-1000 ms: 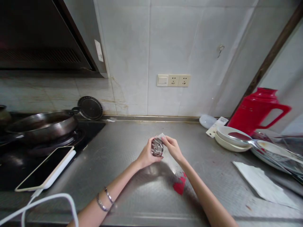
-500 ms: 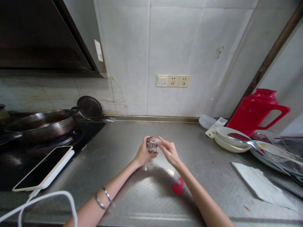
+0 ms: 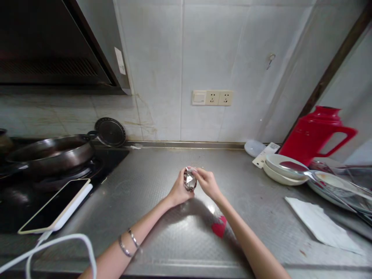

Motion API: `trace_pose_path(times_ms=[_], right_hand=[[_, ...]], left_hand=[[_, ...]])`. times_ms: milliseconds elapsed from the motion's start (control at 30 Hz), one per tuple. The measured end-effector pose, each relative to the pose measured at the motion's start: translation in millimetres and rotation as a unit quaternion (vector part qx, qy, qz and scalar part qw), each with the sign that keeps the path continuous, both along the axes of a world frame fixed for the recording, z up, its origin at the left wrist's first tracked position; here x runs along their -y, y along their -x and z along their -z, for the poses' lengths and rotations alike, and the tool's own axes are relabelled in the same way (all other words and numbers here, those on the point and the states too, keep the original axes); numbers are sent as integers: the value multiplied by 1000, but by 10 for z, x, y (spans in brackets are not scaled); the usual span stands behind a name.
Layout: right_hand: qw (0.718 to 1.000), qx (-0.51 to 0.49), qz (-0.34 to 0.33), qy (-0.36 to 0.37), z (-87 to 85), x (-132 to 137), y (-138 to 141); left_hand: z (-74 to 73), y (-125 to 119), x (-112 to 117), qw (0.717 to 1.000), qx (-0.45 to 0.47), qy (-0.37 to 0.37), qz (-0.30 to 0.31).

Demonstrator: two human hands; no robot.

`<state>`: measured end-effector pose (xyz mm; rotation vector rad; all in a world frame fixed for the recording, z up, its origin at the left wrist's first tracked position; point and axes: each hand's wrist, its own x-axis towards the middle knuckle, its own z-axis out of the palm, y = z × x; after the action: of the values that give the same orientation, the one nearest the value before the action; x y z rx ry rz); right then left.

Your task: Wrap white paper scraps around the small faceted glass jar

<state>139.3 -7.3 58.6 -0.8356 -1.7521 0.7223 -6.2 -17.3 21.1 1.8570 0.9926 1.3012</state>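
Observation:
My left hand (image 3: pixel 179 190) is wrapped round a small, round, shiny object (image 3: pixel 190 181) with a dark patterned side, held above the metal counter. Its bright face is turned towards me; its exact kind is too small to make out. At the object's upper edge, the fingers of my right hand (image 3: pixel 207 182) are pinched on a thin white scrap (image 3: pixel 190 169) that looks like tissue. Most of that scrap is hidden by the fingers. Two silver bangles circle my left forearm.
To the left are a pan (image 3: pixel 55 153) on the hob and a phone (image 3: pixel 55 205) with a white cable. At right stand white bowls (image 3: pixel 283 176), plates, a red thermos jug (image 3: pixel 314 135) and a folded paper napkin (image 3: pixel 322 224). A red shape (image 3: pixel 219 226) shows beside my right forearm.
The round object has turned so its bright face shows more fully. My right fingers and the white scrap have shifted slightly, close against its upper rim.

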Motion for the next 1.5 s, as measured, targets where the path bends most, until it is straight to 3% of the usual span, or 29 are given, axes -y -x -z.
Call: trace_pose_path(times_ms=[267,367,500,633,833,1000,1133,1367,1500], right_hand=[[997,-21,-70,-13,-106,123,5],[996,-27,-84,22,-126,117,-53],[992,-100,-25,77,-101,15,-115],[988,-133,37,66,-37,-76,-72],[999,-27,14,41,26,-2,14],[999,-24,-38,0,-45,95,6],[996,-52,-64,36,-100,100,-54],[985,-156,37,64,-44,-26,-40],[989,-137,14,56,23,-23,29]], left_hand=[[22,-34,-41,997,71,40,-1],[33,-16,-59,995,79,60,-10],[1,5,-50,994,75,74,-14],[9,-12,-21,997,48,58,-11],[1,-74,37,998,43,35,24],[-8,-105,26,992,90,85,24],[-28,-112,12,984,134,117,0],[-122,-98,54,983,127,132,-13],[-98,-112,48,987,125,104,7]])
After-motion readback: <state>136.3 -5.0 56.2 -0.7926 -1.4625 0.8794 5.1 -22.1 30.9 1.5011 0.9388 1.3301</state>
